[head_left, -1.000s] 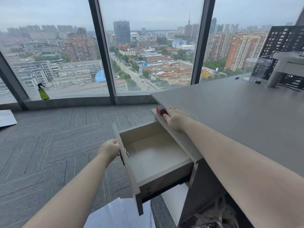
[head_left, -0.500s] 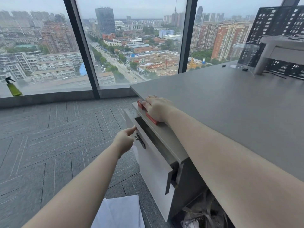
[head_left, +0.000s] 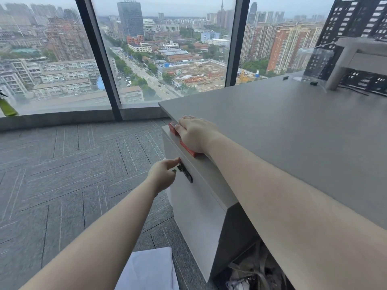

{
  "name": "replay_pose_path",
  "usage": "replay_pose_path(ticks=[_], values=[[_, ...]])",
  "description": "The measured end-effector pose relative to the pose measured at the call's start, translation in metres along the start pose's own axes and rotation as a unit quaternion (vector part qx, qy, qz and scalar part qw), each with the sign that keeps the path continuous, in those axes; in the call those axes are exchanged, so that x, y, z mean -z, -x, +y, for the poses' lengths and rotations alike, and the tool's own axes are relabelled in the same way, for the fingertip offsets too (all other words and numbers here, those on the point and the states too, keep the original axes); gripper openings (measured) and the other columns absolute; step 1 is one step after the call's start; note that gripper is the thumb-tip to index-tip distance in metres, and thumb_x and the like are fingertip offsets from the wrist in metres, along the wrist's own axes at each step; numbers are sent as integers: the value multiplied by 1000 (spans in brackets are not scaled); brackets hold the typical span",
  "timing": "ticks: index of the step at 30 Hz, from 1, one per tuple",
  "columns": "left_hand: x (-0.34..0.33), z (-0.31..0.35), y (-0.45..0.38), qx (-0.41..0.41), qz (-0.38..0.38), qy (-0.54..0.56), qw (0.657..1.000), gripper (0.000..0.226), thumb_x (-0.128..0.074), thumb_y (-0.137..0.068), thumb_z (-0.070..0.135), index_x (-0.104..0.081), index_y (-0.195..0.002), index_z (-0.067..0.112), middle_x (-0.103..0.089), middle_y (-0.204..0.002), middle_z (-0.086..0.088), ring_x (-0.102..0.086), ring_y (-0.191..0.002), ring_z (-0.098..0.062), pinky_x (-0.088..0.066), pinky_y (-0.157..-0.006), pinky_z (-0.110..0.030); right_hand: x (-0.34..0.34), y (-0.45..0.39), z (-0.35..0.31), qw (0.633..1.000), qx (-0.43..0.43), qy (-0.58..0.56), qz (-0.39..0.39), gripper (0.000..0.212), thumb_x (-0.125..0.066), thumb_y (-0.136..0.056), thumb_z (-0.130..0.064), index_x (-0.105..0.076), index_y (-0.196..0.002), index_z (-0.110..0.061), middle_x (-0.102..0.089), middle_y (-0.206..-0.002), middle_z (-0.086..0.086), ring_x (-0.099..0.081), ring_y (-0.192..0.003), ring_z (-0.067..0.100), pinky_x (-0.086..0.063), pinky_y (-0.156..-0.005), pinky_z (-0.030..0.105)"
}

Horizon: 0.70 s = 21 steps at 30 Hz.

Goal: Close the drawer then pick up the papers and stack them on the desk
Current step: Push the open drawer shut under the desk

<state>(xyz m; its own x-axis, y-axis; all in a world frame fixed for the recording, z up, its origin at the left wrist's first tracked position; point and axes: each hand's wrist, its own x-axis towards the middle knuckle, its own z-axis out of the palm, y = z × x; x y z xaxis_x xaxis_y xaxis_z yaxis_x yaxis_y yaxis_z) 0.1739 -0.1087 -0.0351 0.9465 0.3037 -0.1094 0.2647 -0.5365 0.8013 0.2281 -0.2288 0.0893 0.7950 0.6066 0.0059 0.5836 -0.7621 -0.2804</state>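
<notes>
papers (head_left: 149, 271) cut off at bottom edge, red box (head_left: 189, 150) mostly under right hand (head_left: 195, 132)

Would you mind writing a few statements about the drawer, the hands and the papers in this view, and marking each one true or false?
1. The drawer sits shut, its front flush with the cabinet. True.
2. The left hand is at the dark handle on the drawer front. True.
3. The right hand is holding a sheet of paper. False: it lies flat on a red object at the edge of the desk.
4. The papers are stacked on the desk. False: white paper lies on the carpet near the cabinet.
5. A green spray bottle stands on the desk. False: it is by the window at far left.
</notes>
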Motion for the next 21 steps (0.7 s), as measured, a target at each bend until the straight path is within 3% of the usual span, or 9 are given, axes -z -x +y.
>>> replay_pose_path(ticks=[3,7,11,15,21], values=[[-10,-8,-3,-38,66,-159,984,42,-52,-89,16,-58,-129,28,-63,-131,2,-58,-122,-20,-46,-98,-32,0,0,1,1000,-5,-3,1,52,-22,-100,-38,-38,-144,-15,-33,-157,2,-26,-146,18,-18,-120,35],[-9,-6,-2,-115,64,-265,955,38,-55,-91,25,-59,-128,23,-67,-124,-4,-60,-115,-27,-48,-91,-35,-1,0,1,1000,-5,-8,5,52,-23,-100,-39,-39,-143,-16,-35,-156,1,-29,-145,19,-20,-119,36],[-11,-10,-4,-154,68,-329,929,27,-48,-94,24,-68,-103,9,-71,-98,-11,-65,-89,-35,-53,-74,-39,0,0,1,1000,-4,-9,8,53,-23,-99,-41,-39,-144,-17,-34,-156,0,-28,-145,19,-20,-118,36],[-20,-11,-6,-131,94,-306,938,18,-44,-91,7,-61,-89,4,-63,-84,-11,-61,-81,-34,-41,-61,-34,-1,-1,2,1000,-8,-13,11,54,-24,-98,-44,-40,-143,-18,-36,-155,0,-30,-145,20,-23,-118,37],[-25,-8,-9,-100,93,-223,965,25,-38,-95,18,-57,-90,2,-63,-96,-15,-55,-89,-34,-33,-67,-33,-2,-2,3,1000,-8,-5,15,54,-25,-97,-46,-44,-139,-19,-39,-153,0,-33,-143,20,-26,-115,38]])
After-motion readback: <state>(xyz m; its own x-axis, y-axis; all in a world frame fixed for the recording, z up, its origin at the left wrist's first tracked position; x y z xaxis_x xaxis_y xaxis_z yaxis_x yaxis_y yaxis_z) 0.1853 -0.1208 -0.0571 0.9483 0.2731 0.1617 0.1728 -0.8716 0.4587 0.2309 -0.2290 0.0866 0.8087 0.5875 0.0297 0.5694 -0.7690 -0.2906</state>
